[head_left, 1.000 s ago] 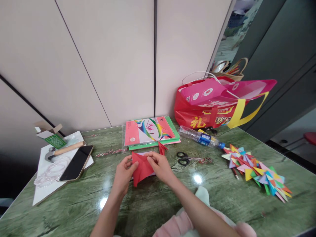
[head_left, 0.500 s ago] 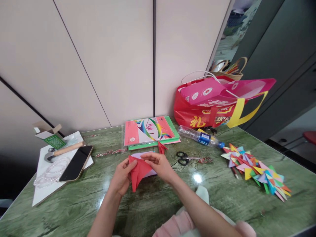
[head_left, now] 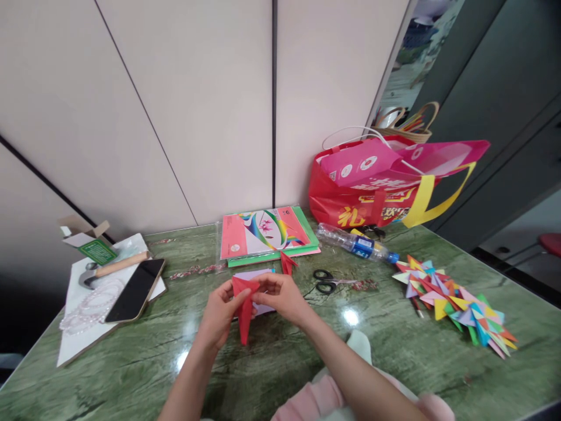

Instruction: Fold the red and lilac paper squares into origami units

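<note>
A folded piece of red paper (head_left: 244, 313), narrow and pointed at its lower end, is pinched between both hands above the table. My left hand (head_left: 221, 313) grips its left side, thumb on the near face. With thumb and fingers closed, my right hand (head_left: 280, 295) holds its upper right part. Beneath and behind the hands lies a stack of lilac paper (head_left: 265, 308), partly covered by them. Just beyond, another folded red paper piece (head_left: 287, 263) rests near the packs of coloured paper (head_left: 265, 233). Black-handled scissors (head_left: 326, 282) lie to the right.
On the right are a plastic bottle (head_left: 357, 242), a red gift bag (head_left: 350, 199) and many-coloured folded paper pieces (head_left: 451, 301). A phone (head_left: 135, 290), a hammer (head_left: 118, 266), a beaded strand (head_left: 90, 307) and a small box (head_left: 94, 245) sit at left. The wall stands behind.
The red paper has gone from a wide, fanned shape to a narrow one. My right hand has shifted slightly closer to my left, which turned a little with the paper.
</note>
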A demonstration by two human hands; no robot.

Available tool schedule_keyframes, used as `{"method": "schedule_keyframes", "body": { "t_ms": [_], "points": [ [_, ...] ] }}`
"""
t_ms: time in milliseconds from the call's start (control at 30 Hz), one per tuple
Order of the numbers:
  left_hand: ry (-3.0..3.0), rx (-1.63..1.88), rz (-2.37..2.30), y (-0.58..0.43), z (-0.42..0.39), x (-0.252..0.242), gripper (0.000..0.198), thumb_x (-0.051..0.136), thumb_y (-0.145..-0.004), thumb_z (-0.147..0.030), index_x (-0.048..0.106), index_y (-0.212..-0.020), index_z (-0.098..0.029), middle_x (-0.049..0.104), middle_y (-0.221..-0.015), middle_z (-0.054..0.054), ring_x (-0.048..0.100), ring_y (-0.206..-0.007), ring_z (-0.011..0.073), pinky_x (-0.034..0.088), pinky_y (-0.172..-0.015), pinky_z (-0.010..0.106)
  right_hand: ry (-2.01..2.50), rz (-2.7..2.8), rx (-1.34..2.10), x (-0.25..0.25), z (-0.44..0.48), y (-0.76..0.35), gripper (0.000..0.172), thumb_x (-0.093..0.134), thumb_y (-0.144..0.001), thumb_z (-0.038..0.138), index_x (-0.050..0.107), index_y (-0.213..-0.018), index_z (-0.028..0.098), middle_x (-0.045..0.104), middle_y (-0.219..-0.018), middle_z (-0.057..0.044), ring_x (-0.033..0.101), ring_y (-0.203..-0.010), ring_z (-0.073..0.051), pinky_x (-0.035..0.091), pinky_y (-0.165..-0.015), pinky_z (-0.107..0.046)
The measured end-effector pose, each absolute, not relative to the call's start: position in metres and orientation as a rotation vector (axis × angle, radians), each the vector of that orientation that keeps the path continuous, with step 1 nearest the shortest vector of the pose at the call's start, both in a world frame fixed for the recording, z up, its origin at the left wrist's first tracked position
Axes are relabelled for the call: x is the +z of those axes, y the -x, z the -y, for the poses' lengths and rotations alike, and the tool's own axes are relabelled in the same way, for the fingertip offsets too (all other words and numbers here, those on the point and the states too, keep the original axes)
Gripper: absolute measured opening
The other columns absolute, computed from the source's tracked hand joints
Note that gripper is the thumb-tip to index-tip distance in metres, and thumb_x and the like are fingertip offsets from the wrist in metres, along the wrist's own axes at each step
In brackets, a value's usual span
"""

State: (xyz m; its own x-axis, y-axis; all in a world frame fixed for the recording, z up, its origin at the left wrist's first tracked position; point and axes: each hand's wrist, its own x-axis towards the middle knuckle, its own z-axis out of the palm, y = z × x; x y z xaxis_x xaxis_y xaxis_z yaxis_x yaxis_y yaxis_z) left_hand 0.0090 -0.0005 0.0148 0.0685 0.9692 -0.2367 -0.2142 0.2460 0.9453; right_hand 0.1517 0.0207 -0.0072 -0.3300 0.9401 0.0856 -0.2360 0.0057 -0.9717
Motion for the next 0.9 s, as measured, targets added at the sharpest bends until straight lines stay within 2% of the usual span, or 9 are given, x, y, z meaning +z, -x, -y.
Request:
{"method": "schedule_keyframes", "body": {
  "t_ms": [133,300,433,567,767,900],
  "points": [
    [-0.935,1.091,-1.126,-0.0098,0.0004,0.0128,0.036,0.074,-0.054,-0.028,0.064,-0.086,-0.016,0.067,-0.064,0.001,0.060,-0.045,0.0141,0.048,-0.047,0.025,0.826,1.273,1.506,-0.0090,-0.0212,-0.1498,0.027,0.072,-0.058,0.031,0.064,-0.078,0.015,0.065,-0.072,-0.001,0.059,-0.062,-0.013,0.047,-0.061,-0.026],
    [-0.910,1.078,-1.131,-0.0120,0.0018,0.0161,0.031,0.073,-0.056,-0.027,0.064,-0.084,-0.016,0.067,-0.064,0.002,0.061,-0.048,0.0145,0.047,-0.048,0.024,0.852,1.258,1.453,-0.0098,-0.0203,-0.1472,0.018,0.070,-0.059,0.028,0.062,-0.070,0.016,0.064,-0.068,-0.001,0.058,-0.062,-0.014,0.047,-0.062,-0.027],
    [-0.880,1.118,-1.120,-0.0101,0.0006,0.0161,0.032,0.070,-0.061,-0.034,0.063,-0.086,-0.016,0.067,-0.066,0.002,0.059,-0.050,0.0132,0.047,-0.050,0.024,0.875,1.292,1.383,-0.0087,-0.0199,-0.1482,0.015,0.068,-0.062,0.027,0.061,-0.071,0.017,0.062,-0.067,0.000,0.058,-0.062,-0.014,0.046,-0.062,-0.027],
    [-0.888,1.164,-1.130,-0.0056,-0.0018,0.0133,0.036,0.071,-0.061,-0.031,0.059,-0.092,-0.017,0.063,-0.057,-0.002,0.056,-0.048,0.0100,0.043,-0.047,0.019,0.865,1.330,1.335,-0.0089,-0.0214,-0.1510,0.013,0.065,-0.065,0.024,0.057,-0.074,0.017,0.059,-0.070,0.000,0.056,-0.066,-0.013,0.046,-0.059,-0.024],
    [-0.936,1.186,-1.111,-0.0035,-0.0021,0.0100,0.025,0.073,-0.059,-0.025,0.058,-0.078,-0.016,0.064,-0.061,-0.001,0.055,-0.051,0.0088,0.041,-0.048,0.016,0.911,1.343,1.406,-0.0134,-0.0245,-0.1514,0.020,0.062,-0.066,0.021,0.056,-0.085,0.017,0.061,-0.080,-0.001,0.057,-0.074,-0.013,0.045,-0.063,-0.024],
    [-0.955,1.203,-1.100,-0.0034,-0.0025,0.0100,0.022,0.073,-0.058,-0.022,0.059,-0.074,-0.015,0.065,-0.068,0.000,0.058,-0.059,0.0107,0.044,-0.055,0.019,0.975,1.389,1.372,-0.0139,-0.0250,-0.1506,0.013,0.061,-0.069,0.026,0.059,-0.077,0.016,0.062,-0.075,-0.002,0.058,-0.070,-0.014,0.045,-0.063,-0.025]
  ]
}}
